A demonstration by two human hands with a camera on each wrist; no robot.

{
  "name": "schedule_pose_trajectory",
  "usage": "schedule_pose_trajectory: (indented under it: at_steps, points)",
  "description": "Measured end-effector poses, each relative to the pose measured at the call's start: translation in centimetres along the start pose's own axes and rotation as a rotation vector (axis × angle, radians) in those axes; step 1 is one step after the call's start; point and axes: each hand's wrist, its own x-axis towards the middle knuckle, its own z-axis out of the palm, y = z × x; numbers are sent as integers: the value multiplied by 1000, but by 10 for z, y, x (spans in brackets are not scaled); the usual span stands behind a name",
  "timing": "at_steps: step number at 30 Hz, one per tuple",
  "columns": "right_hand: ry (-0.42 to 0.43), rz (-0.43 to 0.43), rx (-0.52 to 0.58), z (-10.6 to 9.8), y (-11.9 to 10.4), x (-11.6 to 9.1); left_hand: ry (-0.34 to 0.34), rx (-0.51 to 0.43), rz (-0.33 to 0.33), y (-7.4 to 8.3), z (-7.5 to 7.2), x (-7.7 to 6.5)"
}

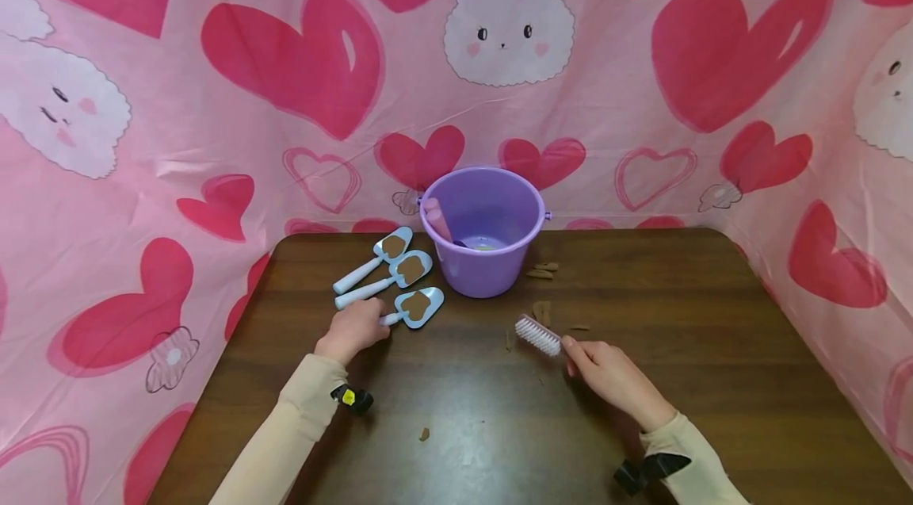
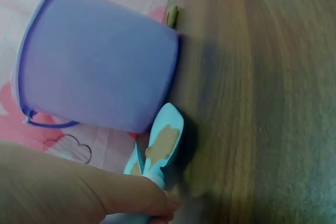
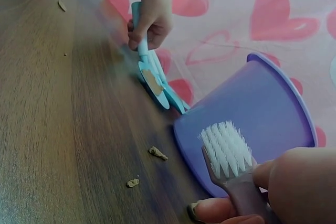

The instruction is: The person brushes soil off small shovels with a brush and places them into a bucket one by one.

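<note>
My left hand [image 1: 357,328] grips the handle of a light blue hand trowel [image 1: 419,307], whose blade carries a brown patch. Two similar trowels, an upper one [image 1: 392,246] and a lower one [image 1: 410,269], lie just beyond it, also with brown on their blades. On the right, my right hand [image 1: 612,374] holds a scrub brush [image 1: 538,335] by its handle, white bristles showing. In the right wrist view the bristles [image 3: 226,148] face upward and look clean. A purple bucket [image 1: 479,271] stands upright between and beyond the hands; a pink object [image 1: 437,219] leans inside it.
Brown clay-like scraps [image 1: 542,313] lie near the brush, with more strips [image 1: 540,274] beside the bucket. Another small scrap [image 1: 424,434] is toward the table's front. A pink cloth [image 1: 613,172] with hearts and rabbits hangs behind and beside the wooden table [image 1: 678,315].
</note>
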Motion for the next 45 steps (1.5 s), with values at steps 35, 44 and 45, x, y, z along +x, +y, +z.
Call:
schedule_pose_trajectory:
  at_steps: [35, 44, 45]
  points:
    - [281, -157, -83, 26, -28, 8, 76, -242, 440, 109, 32, -16]
    - [236, -177, -112, 29, -33, 10, 133, -266, 405, 119, 35, -20]
    - [240, -181, -122, 30, -33, 10, 137, -273, 405, 120, 35, -21]
